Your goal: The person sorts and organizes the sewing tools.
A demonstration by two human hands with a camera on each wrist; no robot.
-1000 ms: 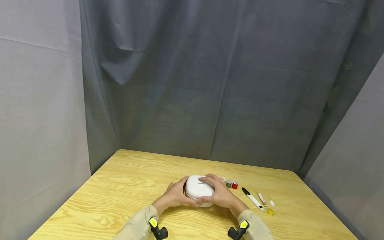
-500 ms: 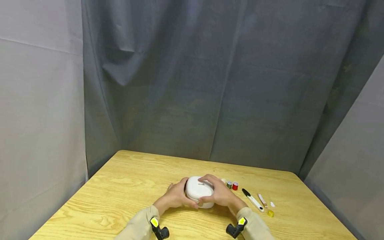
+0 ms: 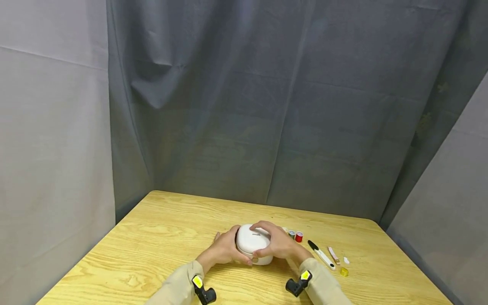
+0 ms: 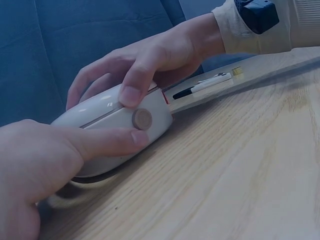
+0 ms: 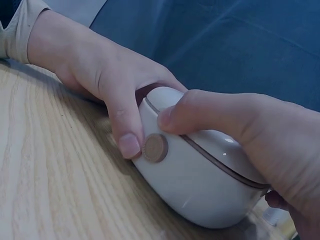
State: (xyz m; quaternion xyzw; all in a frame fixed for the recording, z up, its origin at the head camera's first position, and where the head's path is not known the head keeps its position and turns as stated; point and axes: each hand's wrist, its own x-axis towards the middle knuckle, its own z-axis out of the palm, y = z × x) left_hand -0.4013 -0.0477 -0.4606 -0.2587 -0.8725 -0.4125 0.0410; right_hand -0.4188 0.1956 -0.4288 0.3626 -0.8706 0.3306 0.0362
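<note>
A white rounded case [image 3: 253,240] with a lid stands on the table between both hands. Its round brown button [image 5: 155,148] and brown-edged lid seam show in the right wrist view. My left hand [image 3: 225,248] holds the case's left side, the thumb lying along the front by the button. My right hand [image 3: 280,242] grips the lid from the right. Its fingers reach over the top, and its thumb presses at the seam above the button, as the left wrist view shows. The lid looks closed. The case's far side is hidden.
Right of the case lie small thread spools, one red [image 3: 299,237] and one dark green [image 3: 291,234]. Further right are a white tool with a black tip [image 3: 321,255], a narrow pinkish strip [image 3: 333,256], a small white piece [image 3: 346,260] and a yellow item [image 3: 344,271].
My right hand has shifted slightly left over the lid, its wrist moving a little inward and up. The left hand stays nearly in place on the case.
</note>
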